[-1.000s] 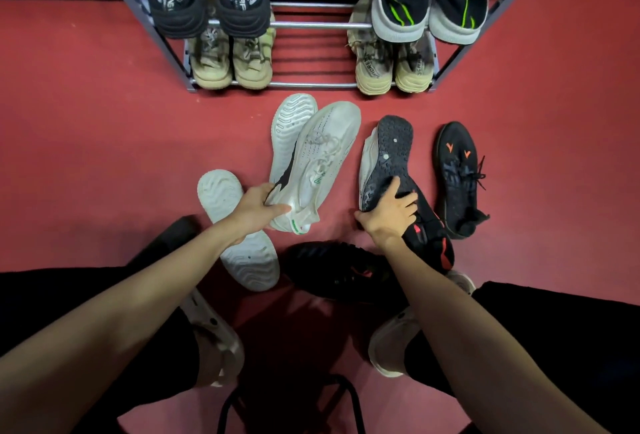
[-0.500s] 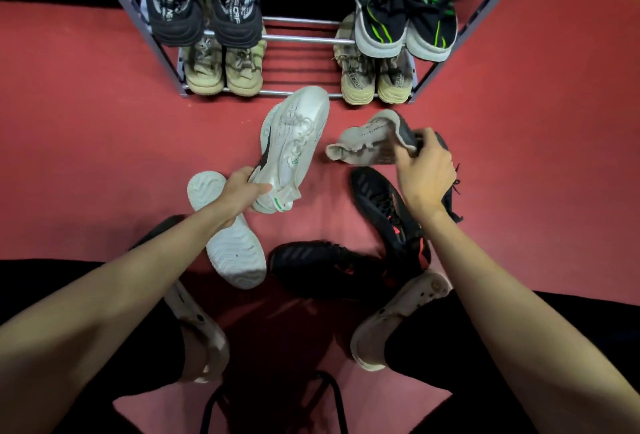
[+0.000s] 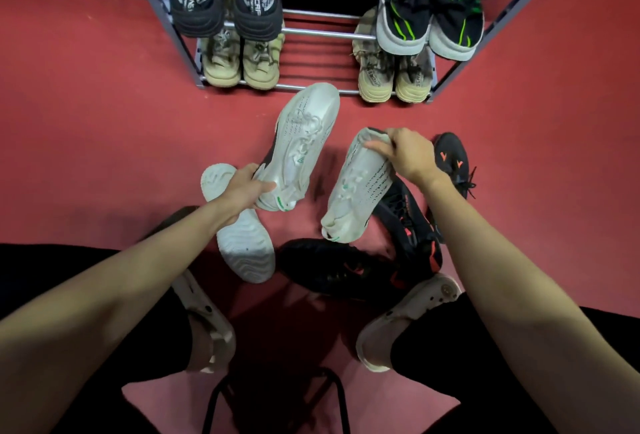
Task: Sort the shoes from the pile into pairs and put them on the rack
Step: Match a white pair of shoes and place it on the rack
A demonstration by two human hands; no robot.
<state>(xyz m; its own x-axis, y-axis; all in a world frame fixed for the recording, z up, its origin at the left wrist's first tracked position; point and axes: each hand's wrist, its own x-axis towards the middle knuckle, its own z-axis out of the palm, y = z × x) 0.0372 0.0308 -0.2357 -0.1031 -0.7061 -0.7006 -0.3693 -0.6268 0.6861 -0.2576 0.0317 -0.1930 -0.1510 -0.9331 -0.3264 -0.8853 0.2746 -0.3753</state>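
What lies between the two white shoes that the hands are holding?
Only bare red floor, seen in the head view: the left hand's white shoe and the right hand's white shoe stay apart.

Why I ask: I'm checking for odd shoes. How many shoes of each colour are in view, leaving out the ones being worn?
white shoes: 3
black shoes with orange marks: 3
beige shoes: 4
black shoes with green stripes: 2
black and grey shoes: 2
Total: 14
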